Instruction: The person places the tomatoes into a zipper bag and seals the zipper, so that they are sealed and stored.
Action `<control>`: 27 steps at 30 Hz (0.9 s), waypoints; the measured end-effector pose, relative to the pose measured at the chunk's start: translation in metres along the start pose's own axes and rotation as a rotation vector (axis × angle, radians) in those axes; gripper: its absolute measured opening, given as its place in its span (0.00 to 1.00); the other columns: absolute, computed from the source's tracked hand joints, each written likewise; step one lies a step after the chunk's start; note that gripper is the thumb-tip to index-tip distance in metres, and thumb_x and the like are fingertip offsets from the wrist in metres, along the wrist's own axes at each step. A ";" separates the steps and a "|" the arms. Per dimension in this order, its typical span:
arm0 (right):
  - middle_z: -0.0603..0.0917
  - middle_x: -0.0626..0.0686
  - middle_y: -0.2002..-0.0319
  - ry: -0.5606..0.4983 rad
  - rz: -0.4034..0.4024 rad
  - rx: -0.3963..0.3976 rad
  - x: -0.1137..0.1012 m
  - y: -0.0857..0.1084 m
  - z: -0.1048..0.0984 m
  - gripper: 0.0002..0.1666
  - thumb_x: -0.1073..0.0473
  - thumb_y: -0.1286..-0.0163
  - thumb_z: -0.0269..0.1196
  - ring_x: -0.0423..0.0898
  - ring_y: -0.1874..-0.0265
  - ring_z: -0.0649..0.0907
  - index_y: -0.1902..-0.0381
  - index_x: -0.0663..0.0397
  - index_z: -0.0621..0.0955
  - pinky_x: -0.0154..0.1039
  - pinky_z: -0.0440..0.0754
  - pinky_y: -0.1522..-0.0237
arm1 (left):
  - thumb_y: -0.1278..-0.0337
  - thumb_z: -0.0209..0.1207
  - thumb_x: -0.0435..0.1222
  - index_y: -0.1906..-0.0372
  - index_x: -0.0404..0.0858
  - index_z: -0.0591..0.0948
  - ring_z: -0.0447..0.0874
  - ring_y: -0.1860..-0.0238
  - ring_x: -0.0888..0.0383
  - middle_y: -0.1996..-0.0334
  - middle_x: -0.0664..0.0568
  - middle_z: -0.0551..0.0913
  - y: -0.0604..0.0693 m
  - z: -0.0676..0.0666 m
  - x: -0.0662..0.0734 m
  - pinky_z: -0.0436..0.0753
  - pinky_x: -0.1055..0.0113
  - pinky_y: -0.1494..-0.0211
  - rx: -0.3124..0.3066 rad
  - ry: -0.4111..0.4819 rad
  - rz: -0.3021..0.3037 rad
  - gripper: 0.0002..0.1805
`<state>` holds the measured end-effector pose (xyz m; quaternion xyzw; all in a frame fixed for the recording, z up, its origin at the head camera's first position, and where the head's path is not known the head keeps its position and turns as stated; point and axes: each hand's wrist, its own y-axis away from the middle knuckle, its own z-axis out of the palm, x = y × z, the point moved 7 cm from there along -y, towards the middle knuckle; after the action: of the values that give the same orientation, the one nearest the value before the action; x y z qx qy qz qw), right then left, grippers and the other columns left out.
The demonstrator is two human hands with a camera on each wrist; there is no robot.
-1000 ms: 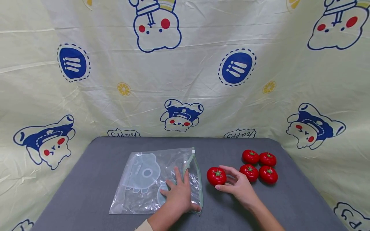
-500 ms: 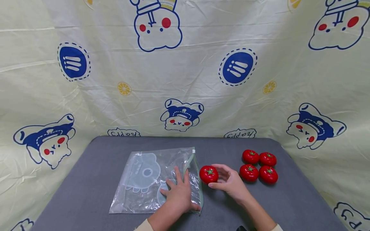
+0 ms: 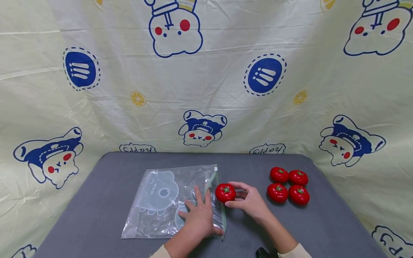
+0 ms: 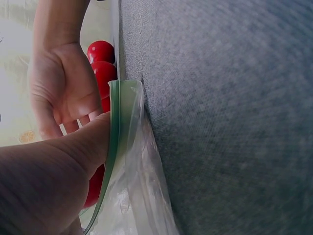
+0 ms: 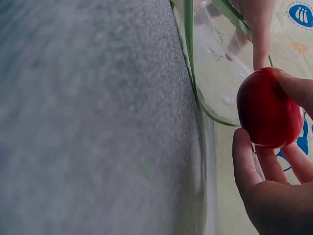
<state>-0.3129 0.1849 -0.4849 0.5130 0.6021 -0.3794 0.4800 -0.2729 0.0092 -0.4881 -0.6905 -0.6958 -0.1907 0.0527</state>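
The left hand (image 3: 200,215) lies spread on the bag (image 3: 185,182); the right hand (image 3: 250,202) pinches a tomato (image 3: 225,193). Raising the rim (image 3: 224,215) should help it pass cleanly.

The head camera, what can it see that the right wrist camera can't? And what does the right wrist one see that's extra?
Only head: the four loose tomatoes, the green top of the held tomato and the animal picture on the bag.
Only right wrist: that tomato's wrist-facing side.
Both: the held tomato, right hand, left hand, bag, gray table and patterned cloth.
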 end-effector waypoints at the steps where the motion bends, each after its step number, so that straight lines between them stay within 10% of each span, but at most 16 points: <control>1: 0.81 0.59 0.38 0.007 0.005 0.008 0.000 -0.001 0.000 0.40 0.61 0.44 0.79 0.52 0.49 0.87 0.33 0.53 0.78 0.43 0.87 0.48 | 0.83 0.85 0.60 0.20 0.46 0.58 0.59 0.29 0.18 0.18 0.37 0.46 0.000 0.000 0.000 0.65 0.16 0.42 -0.004 -0.001 -0.001 0.75; 27: 0.87 0.56 0.45 0.150 0.025 0.100 0.002 -0.019 0.016 0.35 0.59 0.46 0.81 0.50 0.53 0.88 0.39 0.51 0.83 0.48 0.87 0.53 | 0.83 0.86 0.59 0.20 0.47 0.56 0.58 0.28 0.18 0.18 0.38 0.46 -0.001 0.001 0.001 0.64 0.16 0.41 -0.041 -0.001 -0.019 0.76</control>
<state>-0.3286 0.1663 -0.4915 0.5707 0.6103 -0.3634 0.4120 -0.2738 0.0111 -0.4891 -0.6848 -0.6984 -0.2050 0.0361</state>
